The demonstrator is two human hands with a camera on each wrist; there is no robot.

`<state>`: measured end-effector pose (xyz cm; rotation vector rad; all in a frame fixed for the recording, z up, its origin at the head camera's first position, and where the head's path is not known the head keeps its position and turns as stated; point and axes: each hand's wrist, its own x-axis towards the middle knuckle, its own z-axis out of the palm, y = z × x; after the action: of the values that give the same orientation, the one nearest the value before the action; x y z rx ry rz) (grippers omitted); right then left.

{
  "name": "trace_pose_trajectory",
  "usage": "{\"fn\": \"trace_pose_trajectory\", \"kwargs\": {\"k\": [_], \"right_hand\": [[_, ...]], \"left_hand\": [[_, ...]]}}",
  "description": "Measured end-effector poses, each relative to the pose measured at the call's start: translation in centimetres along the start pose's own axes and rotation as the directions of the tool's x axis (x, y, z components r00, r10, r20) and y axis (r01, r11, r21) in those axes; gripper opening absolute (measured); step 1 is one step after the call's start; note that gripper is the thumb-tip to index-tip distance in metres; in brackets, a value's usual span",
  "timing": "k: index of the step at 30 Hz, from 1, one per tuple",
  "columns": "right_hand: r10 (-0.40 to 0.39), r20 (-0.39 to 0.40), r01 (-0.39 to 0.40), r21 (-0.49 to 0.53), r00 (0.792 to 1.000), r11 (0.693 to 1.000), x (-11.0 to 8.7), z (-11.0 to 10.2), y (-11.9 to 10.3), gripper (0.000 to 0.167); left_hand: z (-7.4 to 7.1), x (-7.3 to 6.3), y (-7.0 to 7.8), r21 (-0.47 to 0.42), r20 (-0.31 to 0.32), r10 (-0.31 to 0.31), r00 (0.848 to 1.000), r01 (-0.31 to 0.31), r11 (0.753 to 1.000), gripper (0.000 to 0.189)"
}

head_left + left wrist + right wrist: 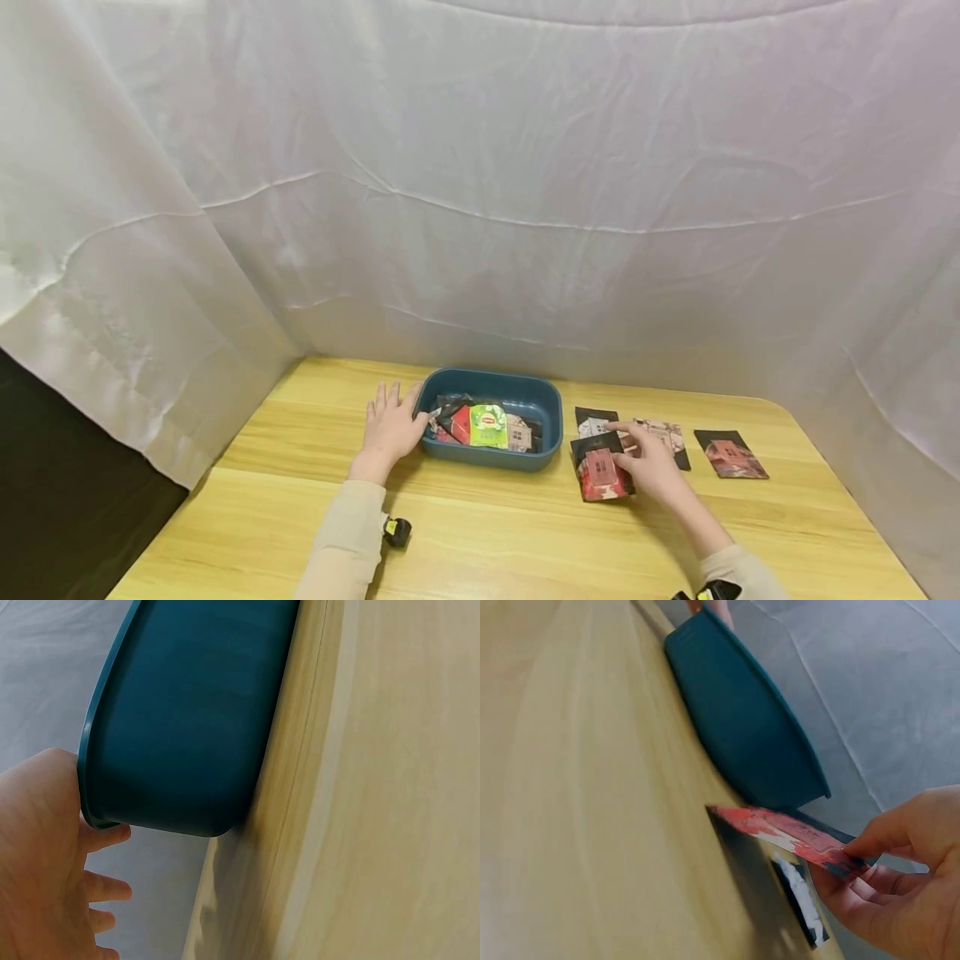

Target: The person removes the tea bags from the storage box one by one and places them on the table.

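Observation:
My right hand (651, 461) pinches a black and red tea sachet (600, 471) between thumb and fingers, to the right of a dark blue bin (487, 456). In the right wrist view the sachet (787, 834) is tilted, its near edge held above the table. My left hand (392, 425) rests at the bin's left end, thumb over the rim and the other fingers spread straight outside it. Inside the bin lie several sachets, among them a green and yellow Lipton one (488, 425) and a pale one (518, 433); others beneath are partly hidden.
Behind the right hand a black and white sachet (592, 419) and a pale floral one (663, 433) lie on the wooden table (480, 533). Another black and red sachet (731, 455) lies farther right. A pale curtain (525, 275) hangs along the table's back edge.

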<state>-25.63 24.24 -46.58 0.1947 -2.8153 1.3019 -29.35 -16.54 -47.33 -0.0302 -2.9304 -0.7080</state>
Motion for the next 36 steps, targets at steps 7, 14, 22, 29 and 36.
{"fn": "trace_pose_trajectory", "kwargs": {"k": [7, 14, 22, 29, 36], "right_hand": [[0.008, -0.029, -0.009, -0.051, 1.0, 0.999, -0.5, 0.1, 1.3, 0.046], [-0.024, -0.019, 0.021, -0.131, 1.0, 0.991, -0.8, -0.1, 2.1, 0.043], [0.0, 0.044, 0.01, -0.223, 0.999, 0.975, -1.2, -0.1, 2.1, 0.036], [-0.037, 0.067, 0.052, -0.236, 0.997, 0.97, -1.2, 0.0, 1.8, 0.034], [-0.101, 0.052, 0.112, -0.272, 0.994, 0.956, -0.7, -0.5, 1.7, 0.033]], "left_hand": [[0.0, 0.0, 0.0, 0.007, 0.003, 0.001, 1.0, -0.001, 1.0, 0.059], [-0.2, -0.1, 0.1, 0.002, 0.001, -0.001, 1.0, 0.001, 1.0, 0.058], [-0.3, -0.1, 0.0, 0.013, 0.006, -0.002, 1.0, 0.002, 1.0, 0.059], [-0.2, 0.0, 0.0, 0.016, -0.003, 0.002, 1.0, -0.002, 1.0, 0.059], [-0.2, 0.0, 0.1, 0.015, 0.0, -0.002, 1.0, 0.002, 1.0, 0.059]]}}
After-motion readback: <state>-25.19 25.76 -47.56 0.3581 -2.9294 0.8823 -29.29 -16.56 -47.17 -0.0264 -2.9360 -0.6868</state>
